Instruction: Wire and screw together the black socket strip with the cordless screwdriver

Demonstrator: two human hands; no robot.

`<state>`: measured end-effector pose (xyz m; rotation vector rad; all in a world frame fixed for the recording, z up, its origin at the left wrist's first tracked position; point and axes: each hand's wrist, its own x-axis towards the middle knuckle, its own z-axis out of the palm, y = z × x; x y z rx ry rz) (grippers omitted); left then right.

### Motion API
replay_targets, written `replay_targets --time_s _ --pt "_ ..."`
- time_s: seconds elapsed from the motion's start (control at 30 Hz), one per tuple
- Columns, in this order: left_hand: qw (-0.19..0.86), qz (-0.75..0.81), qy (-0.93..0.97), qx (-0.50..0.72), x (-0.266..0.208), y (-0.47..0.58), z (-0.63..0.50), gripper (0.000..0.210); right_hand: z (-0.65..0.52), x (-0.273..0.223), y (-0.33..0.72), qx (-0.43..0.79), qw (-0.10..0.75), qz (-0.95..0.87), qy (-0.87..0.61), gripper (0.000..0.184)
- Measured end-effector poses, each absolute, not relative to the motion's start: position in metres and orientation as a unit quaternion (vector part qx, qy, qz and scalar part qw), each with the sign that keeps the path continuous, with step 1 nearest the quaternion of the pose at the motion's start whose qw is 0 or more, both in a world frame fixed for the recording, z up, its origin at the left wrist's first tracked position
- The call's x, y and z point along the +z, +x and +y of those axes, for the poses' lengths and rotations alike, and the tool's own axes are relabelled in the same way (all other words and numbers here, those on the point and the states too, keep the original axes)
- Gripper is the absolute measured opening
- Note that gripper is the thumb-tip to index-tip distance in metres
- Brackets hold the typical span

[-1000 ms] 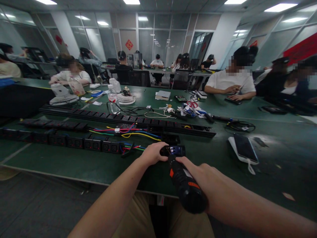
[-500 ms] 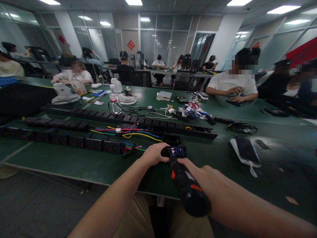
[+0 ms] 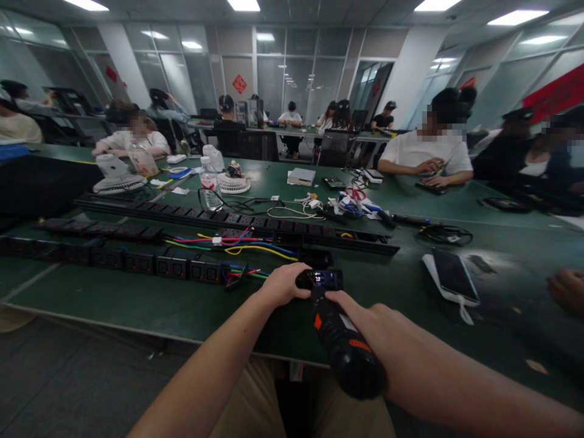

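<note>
My left hand (image 3: 287, 283) is closed on the left end of a small black module (image 3: 329, 279) with a lit display, near the table's front edge. A black electric screwdriver (image 3: 347, 353) with orange marks is gripped in my right hand (image 3: 371, 319). Its front end meets the module beside my left fingertips; the exact contact point is hidden. Left of my hands, red, green, blue and yellow wires (image 3: 255, 249) run out of black power strips (image 3: 171, 265). Part of an opened black housing (image 3: 316, 257) lies just beyond the module.
A long black power strip (image 3: 237, 219) crosses the table. Behind it stand a water bottle (image 3: 210, 185) and fan parts (image 3: 233, 184). To the right lie a phone (image 3: 454, 277) and a coiled black cable (image 3: 444, 234). Another person's hand (image 3: 566, 289) is at the right edge.
Another person's hand has come into view at the right edge. My hands, the screwdriver and the module look nearly unmoved; the view has shifted slightly.
</note>
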<state>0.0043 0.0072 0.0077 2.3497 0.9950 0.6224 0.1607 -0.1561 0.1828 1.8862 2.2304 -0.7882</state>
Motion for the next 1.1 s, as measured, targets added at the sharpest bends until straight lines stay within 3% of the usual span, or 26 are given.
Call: replay_targets --time_s 1.1 --pt "0.254 0.359 0.863 0.248 0.0024 0.0038 0.0073 0.047 -0.1597 0.1805 0.1639 -0.26 0.049 0.742 0.616 0.076"
